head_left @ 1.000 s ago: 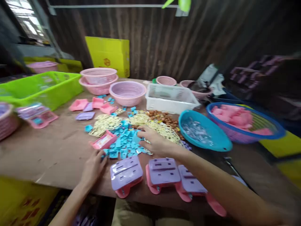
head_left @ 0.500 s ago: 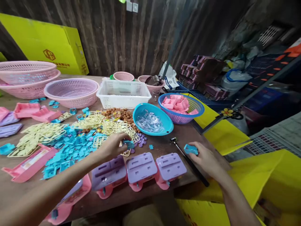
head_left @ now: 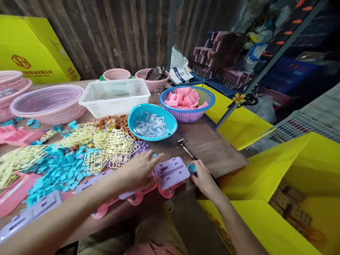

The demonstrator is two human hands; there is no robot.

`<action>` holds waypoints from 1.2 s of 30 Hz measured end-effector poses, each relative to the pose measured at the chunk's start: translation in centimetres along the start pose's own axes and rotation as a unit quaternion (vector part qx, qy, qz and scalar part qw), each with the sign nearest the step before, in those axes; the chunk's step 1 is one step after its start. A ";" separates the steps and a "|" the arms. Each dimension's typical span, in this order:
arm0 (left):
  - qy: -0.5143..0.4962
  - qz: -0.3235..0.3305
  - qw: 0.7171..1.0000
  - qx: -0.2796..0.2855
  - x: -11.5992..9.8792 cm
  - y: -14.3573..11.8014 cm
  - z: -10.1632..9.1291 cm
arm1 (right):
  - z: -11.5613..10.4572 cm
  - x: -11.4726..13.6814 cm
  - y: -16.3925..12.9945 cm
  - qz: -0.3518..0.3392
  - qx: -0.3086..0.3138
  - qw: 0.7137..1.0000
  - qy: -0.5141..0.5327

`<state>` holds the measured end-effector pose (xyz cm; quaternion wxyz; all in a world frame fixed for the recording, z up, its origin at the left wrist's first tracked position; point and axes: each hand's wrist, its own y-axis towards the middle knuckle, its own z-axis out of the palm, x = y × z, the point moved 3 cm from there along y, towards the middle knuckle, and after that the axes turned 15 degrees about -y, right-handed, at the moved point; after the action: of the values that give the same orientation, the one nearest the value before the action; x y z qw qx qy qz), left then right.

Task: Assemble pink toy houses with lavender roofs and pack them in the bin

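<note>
My left hand (head_left: 140, 170) rests flat on the purple lids of pink toy cases lined along the table's front edge. The rightmost purple-lidded case (head_left: 172, 172) lies just beyond its fingers. My right hand (head_left: 202, 177) pinches a small blue plastic piece (head_left: 191, 168) against that case's right side. A pile of the same blue pieces (head_left: 60, 170) spreads left of my left hand, with yellow plastic frames (head_left: 111, 147) over it. More purple-lidded cases (head_left: 34, 209) run to the left.
A blue bowl of clear parts (head_left: 152, 122), a blue-rimmed basket of pink parts (head_left: 187, 101), a white basket (head_left: 115, 96) and pink baskets (head_left: 47, 102) stand behind. A small hammer (head_left: 186, 150) lies near the edge. An open yellow carton (head_left: 287, 198) sits right of the table.
My view swung right. My right hand carried the blue piece left to the rightmost case. My left hand came off the parts pile and settled on the purple lids.
</note>
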<state>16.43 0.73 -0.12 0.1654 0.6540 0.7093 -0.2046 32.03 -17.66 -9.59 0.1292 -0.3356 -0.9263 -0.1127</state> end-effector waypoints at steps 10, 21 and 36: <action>-0.093 -0.103 0.990 -0.018 -4.0 3.9 3.5 | -2.5 1.1 -3.8 0.076 -0.115 0.982 0.130; -0.368 -0.056 0.873 -0.315 -4.1 3.1 9.4 | -2.8 3.1 -6.2 0.016 -0.142 0.987 0.070; -0.393 -0.094 0.866 -0.294 -1.7 3.9 10.7 | -2.0 7.9 -4.2 0.029 -0.259 0.964 0.057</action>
<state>20.10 -5.93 -8.75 0.5951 0.3708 0.6709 -0.2413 23.76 -16.77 -5.79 0.0931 -0.3776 -0.8463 -0.3640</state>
